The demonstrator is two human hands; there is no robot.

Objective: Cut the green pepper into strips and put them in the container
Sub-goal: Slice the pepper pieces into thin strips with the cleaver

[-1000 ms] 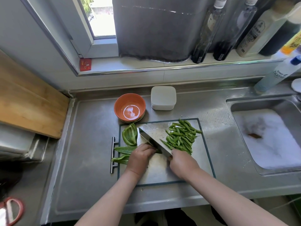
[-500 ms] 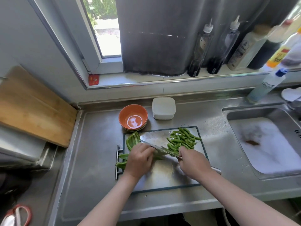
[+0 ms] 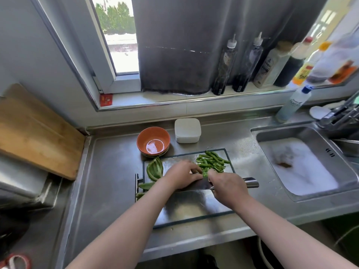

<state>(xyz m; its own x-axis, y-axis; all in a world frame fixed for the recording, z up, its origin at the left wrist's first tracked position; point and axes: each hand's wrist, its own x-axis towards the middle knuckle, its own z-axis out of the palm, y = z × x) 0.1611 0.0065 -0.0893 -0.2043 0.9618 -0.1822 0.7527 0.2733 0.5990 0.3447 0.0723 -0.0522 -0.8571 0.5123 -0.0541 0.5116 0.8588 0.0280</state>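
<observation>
Stainless steel countertop [image 3: 112, 181] carried the cutting board [image 3: 194, 208] at centre. The pepper strips [image 3: 211, 162] lay in a loose pile on the far right part of the board. Uncut pepper halves [image 3: 154, 168] lay on its far left part, with further pieces at the left rim. The white container [image 3: 187, 130], lid on, stood beyond the board on the far side, just right of the orange bowl [image 3: 153, 141]; it held no visible strips.

Compared with half a second earlier, the knife [image 3: 250, 183] was no longer gripped at the handle with its edge down across the board. It lay flat on the board, handle pointing right toward the sink [image 3: 303, 171], blade partly hidden under both hands.

The left hand [image 3: 182, 176] had left the pepper piece at the board's left side and moved to the near edge of the pile. Its fingers were curled close together with the tips against the strips; whether they pinched any could not be told. The right hand [image 3: 227, 186] lay over the knife, and its fingertips pinched a few strips at the pile's near edge.
</observation>
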